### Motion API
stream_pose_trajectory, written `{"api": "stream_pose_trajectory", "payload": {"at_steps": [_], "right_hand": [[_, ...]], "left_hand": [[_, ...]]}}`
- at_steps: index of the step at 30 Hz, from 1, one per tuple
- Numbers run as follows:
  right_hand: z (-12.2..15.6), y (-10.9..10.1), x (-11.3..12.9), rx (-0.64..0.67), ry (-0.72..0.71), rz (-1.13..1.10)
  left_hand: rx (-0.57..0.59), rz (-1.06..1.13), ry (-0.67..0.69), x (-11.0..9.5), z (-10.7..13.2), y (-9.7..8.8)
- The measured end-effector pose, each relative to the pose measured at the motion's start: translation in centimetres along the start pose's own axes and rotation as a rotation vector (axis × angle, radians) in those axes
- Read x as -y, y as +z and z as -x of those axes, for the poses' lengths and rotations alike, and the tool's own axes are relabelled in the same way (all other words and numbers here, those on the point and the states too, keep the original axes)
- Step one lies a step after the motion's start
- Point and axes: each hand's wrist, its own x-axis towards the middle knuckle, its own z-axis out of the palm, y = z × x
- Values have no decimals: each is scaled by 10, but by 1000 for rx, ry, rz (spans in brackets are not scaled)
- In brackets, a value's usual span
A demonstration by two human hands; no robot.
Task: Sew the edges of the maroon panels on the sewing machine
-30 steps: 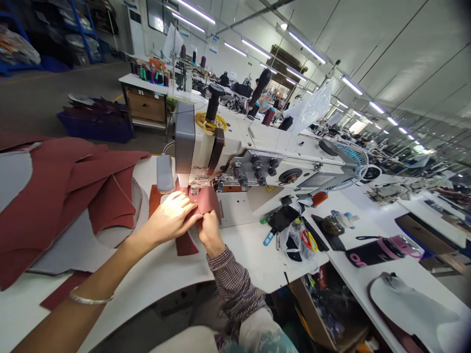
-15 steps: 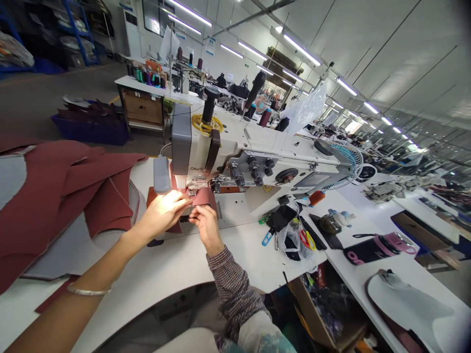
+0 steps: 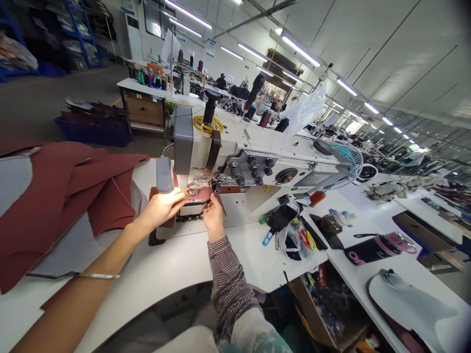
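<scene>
A small dark-red leather piece lies under the presser foot of a white sewing machine. My left hand rests on the left part of that piece, fingers pressed down on it under the machine's lamp. My right hand pinches the piece's right edge just beside the needle. A silver bangle sits on my left forearm. The right arm wears a checked sleeve.
A heap of dark-red and grey cut pieces covers the table's left side. Scissors, clips and a plastic bag lie right of the machine. A fan stands behind. Other workbenches stretch back; a blue bin sits on the floor.
Both hands have moved the red piece forward, from in front of the machine to under the presser foot. The piece now lies flatter and is mostly hidden by the foot and hands.
</scene>
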Motion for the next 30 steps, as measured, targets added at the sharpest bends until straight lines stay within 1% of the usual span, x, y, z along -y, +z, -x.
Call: {"api": "stream_pose_trajectory", "payload": {"at_steps": [4, 10, 16, 22, 26, 28, 30], "right_hand": [[4, 2, 4, 1, 130, -179], [12, 6, 6, -17, 116, -235], [18, 4, 3, -47, 124, -274], [10, -3, -3, -7, 79, -217], [5, -9, -9, -11, 39, -147], [3, -10, -11, 6, 10, -110], [2, -8, -11, 38, -40, -56]], "left_hand": [[15, 72, -48, 8, -4, 2], [17, 76, -73, 22, -13, 2], [-3, 91, -88, 23, -18, 1], [-37, 163, -79, 27, -17, 6], [-50, 173, -100, 29, -15, 12], [-67, 193, -112, 25, -13, 14], [-114, 206, -150, 18, -11, 15]]}}
